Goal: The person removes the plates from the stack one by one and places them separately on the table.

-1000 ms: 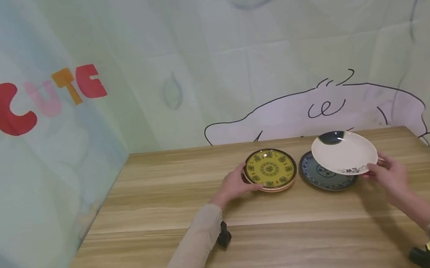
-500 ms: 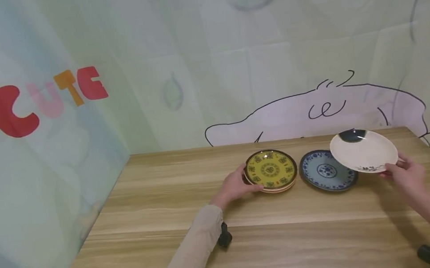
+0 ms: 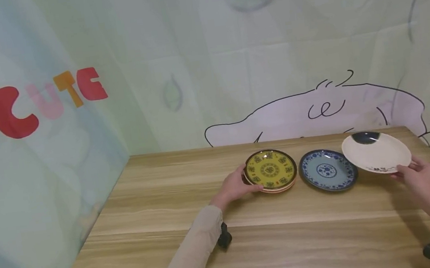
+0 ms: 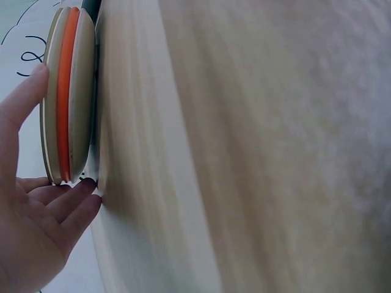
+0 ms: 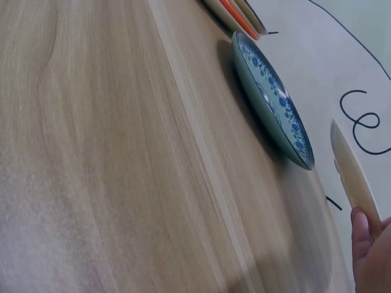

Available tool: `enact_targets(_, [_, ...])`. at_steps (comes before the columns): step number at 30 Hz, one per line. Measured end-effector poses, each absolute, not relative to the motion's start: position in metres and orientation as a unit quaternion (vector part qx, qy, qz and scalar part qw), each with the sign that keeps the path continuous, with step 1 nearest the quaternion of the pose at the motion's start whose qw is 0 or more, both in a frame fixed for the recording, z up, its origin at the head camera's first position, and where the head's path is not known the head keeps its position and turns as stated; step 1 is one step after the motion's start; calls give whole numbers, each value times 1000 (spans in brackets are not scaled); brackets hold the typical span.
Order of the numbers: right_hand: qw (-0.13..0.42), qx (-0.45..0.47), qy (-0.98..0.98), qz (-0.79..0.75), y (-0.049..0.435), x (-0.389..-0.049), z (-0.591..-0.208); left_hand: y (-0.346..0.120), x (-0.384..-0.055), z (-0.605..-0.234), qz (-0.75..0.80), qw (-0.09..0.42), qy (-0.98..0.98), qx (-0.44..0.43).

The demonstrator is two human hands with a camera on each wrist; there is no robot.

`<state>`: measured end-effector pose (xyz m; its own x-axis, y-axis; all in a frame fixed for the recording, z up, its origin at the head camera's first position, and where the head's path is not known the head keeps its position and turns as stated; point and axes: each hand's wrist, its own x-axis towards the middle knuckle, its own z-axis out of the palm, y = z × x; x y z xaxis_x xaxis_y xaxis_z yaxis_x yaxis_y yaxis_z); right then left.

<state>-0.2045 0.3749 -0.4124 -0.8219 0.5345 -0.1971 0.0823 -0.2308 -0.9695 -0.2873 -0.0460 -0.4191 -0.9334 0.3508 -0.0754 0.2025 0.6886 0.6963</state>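
Observation:
My left hand (image 3: 234, 186) grips the near-left side of a stack of plates, thumb on one side and fingers around the other. A yellow plate (image 3: 270, 169) with dark patterns and a brown rim tops this stack; an orange plate (image 4: 67, 97) shows under it in the left wrist view. My right hand (image 3: 419, 175) pinches the rim of a white plate (image 3: 376, 152) with a dark blue patch, held tilted above the table. Between the two lies a blue plate (image 3: 328, 170) with a floral border, flat on the wood.
The wooden table (image 3: 253, 245) runs back to a printed cloth backdrop (image 3: 190, 65). Another cloth wall (image 3: 62, 170) with coloured letters stands along the left edge. Black wrist straps sit on both sleeves.
My right hand has carried the white plate to the right, off from over the blue plate, which now shows almost whole. The left hand and its stack have stayed put.

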Motion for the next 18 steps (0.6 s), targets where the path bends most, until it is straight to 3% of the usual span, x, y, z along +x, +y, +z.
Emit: enact_targets(18, [151,-297,-593,734,387,-198,-419,-46,-288,-421,364,105,914,147])
